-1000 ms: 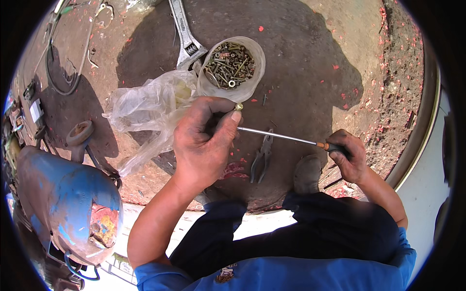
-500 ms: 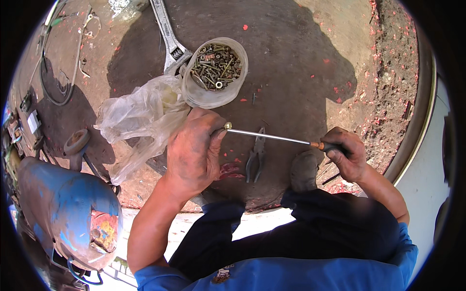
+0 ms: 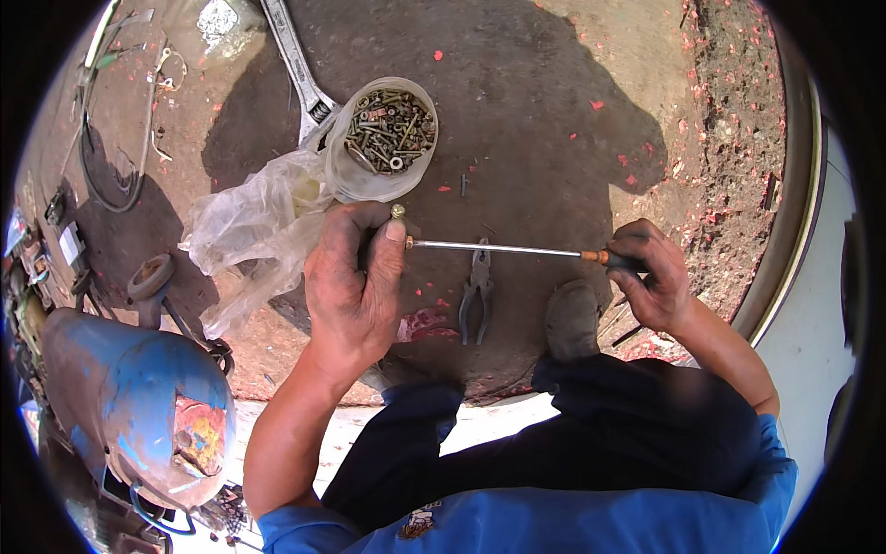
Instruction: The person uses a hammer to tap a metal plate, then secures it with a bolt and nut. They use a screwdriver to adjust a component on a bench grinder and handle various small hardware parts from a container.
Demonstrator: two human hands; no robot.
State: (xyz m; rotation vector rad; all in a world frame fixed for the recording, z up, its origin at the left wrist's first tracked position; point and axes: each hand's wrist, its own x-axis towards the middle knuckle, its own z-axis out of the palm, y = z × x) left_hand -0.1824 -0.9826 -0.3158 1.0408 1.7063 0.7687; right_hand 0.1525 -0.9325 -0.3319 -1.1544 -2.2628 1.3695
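Note:
My right hand (image 3: pixel 653 274) is closed round the dark handle of a screwdriver (image 3: pixel 498 246). Its long metal shaft points left, the tip close beside my left thumb. A small brass-coloured piece shows at that tip; its kind is too small to tell. In a pinch between thumb and forefinger, my left hand (image 3: pixel 355 291) holds a small brass-coloured screw (image 3: pixel 398 211), its head sticking up. Just beyond that hand stands a translucent plastic tub (image 3: pixel 355 187) of mixed screws, nuts and washers (image 3: pixel 392 129).
Pliers (image 3: pixel 477 295) lie on the ground between my hands and feet. A large adjustable wrench (image 3: pixel 297 65) rests against the tub, beside a crumpled clear plastic bag (image 3: pixel 254 222). A blue, worn metal cylinder (image 3: pixel 138 397) is at the left. Cables (image 3: pixel 88 157) lie at the far left.
My left hand has turned, so its thumb and the pinched screw now show more plainly. The screwdriver has levelled, with its tip lower beside the thumb. The view has shifted slightly.

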